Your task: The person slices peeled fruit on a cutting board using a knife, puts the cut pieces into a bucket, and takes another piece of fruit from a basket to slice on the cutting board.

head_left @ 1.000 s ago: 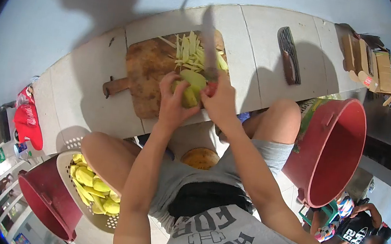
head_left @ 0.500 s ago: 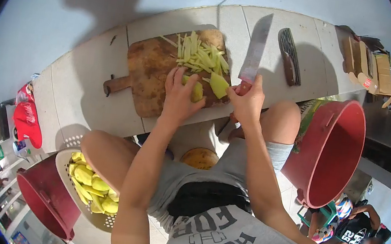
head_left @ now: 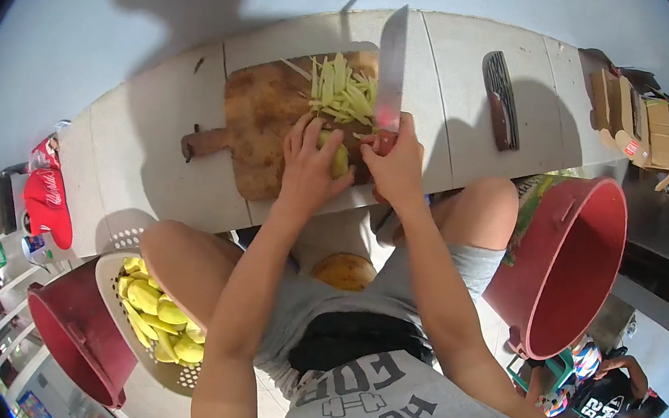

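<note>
My left hand [head_left: 311, 164] is closed over a peeled green mango piece [head_left: 341, 161], pressing it onto the wooden cutting board [head_left: 259, 108]. In my right hand [head_left: 396, 166] is the red handle of a large kitchen knife [head_left: 391, 66]. Its broad blade points away from me, above the board's right edge, close to the held piece. Thin pale-green mango strips [head_left: 339, 88] lie heaped on the far right part of the board. The knife and my right hand hide whatever lies at that edge.
A wooden-handled utensil [head_left: 501, 100] lies right on the tiled counter [head_left: 440, 97]. Below stand a big red tub [head_left: 545, 260], another red tub [head_left: 76, 344], and a colander [head_left: 112, 286] of peeled mangoes. A red cap [head_left: 49, 203] is left; seated people are lower right.
My right hand has moved left with the knife, bringing the blade over the board's right edge. The flat slice beside it is now hidden. My left hand still holds the mango piece.
</note>
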### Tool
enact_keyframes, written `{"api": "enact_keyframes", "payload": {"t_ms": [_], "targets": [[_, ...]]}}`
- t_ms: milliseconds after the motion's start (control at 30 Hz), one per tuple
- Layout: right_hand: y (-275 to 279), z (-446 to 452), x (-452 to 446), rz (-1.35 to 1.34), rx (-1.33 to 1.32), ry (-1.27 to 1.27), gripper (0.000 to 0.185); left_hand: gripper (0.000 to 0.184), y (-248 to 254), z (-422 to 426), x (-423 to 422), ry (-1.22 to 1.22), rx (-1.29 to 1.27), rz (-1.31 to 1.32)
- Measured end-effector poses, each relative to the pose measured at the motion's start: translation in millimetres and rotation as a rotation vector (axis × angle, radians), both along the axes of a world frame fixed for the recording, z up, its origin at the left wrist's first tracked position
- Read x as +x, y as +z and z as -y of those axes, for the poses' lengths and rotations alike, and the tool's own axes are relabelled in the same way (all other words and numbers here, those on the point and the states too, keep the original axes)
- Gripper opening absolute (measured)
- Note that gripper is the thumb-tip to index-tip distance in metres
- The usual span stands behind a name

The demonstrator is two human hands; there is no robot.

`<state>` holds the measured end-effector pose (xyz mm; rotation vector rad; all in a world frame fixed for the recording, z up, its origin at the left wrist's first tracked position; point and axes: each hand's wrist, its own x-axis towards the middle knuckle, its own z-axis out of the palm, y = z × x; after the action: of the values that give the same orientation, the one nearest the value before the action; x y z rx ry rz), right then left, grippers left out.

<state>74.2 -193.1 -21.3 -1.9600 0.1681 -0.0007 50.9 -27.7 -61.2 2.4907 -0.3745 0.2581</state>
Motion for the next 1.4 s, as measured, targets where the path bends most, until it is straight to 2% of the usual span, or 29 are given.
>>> {"api": "enact_keyframes", "payload": {"t_ms": [67,200,267,300,367,400,467,600,667,733,867,933,967,1033,1133,1267,1333,1367,1400], "targets": [[23.5,7.4,-5.9,-0.128,-0.149,-0.057,0.046,0.063,-1.4,-1.0,1.2,-0.003,0.023,-0.006],[30.6,22.8,-23.7,-0.127,-0.105,-0.056,0.041,0.055,-5.0,-13.5,-5.3,-0.015,0.023,0.064],[39.1,28.5,-28.9,-0.278,-0.182,0.141,0.037,0.053,-5.0,-18.3,-10.6,-0.013,0.042,0.103],[37.0,28.4,-31.8,-0.279,-0.177,0.140,0.037,0.052,-6.8,-20.6,-13.2,0.010,0.021,0.122],[26.1,29.2,-35.6,-0.180,-0.284,0.394,0.034,0.051,-10.8,-24.3,-15.0,0.033,0.002,0.147],[18.9,28.2,-38.3,-0.178,-0.282,0.393,0.034,0.051,-10.6,-24.9,-15.5,0.040,-0.015,0.138],[4.3,26.4,-41.4,-0.144,-0.327,0.548,0.030,0.052,-11.1,-25.8,-14.5,0.049,-0.035,0.133],[4.6,34.2,-30.8,-0.144,-0.367,0.492,0.025,0.050,0.0,-27.0,-2.3,-0.157,-0.023,0.063],[13.3,35.1,-26.2,-0.310,-0.346,0.365,0.024,0.048,1.8,-25.7,3.9,-0.248,-0.011,0.052],[14.6,35.7,-32.5,-0.253,-0.348,0.373,0.025,0.049,1.2,-24.9,7.5,-0.340,0.125,0.110],[10.8,39.5,-47.7,-0.159,-0.330,0.379,0.025,0.044,-4.1,-30.5,6.8,-0.364,0.147,0.083],[25.6,41.2,-52.3,-0.242,-0.322,0.376,0.025,0.043,1.5,-38.5,14.2,-0.566,0.225,0.052],[31.1,40.9,-53.7,-0.319,-0.309,0.368,0.024,0.043,1.1,-42.6,17.7,-0.564,0.225,0.054],[31.8,40.1,-60.1,-0.318,-0.320,0.350,0.023,0.036,0.3,-51.3,25.3,-0.800,0.306,0.074],[21.9,39.9,-69.3,-0.299,-0.339,0.339,0.021,0.039,0.6,-56.9,33.3,-0.897,0.277,0.079],[20.3,33.4,-76.8,-0.213,-0.313,0.305,0.019,0.042,15.5,-59.3,31.7,-0.870,0.223,0.105],[15.4,32.3,-81.4,-0.219,-0.318,0.305,0.019,0.046,33.0,-64.1,21.3,-0.614,0.090,0.086],[12.3,32.7,-84.5,-0.221,-0.329,0.303,0.019,0.046,32.5,-64.9,14.0,-0.618,0.090,0.083],[9.1,32.8,-89.9,-0.224,-0.328,0.300,0.019,0.046,30.9,-66.4,5.6,-0.482,0.016,0.013]]}}
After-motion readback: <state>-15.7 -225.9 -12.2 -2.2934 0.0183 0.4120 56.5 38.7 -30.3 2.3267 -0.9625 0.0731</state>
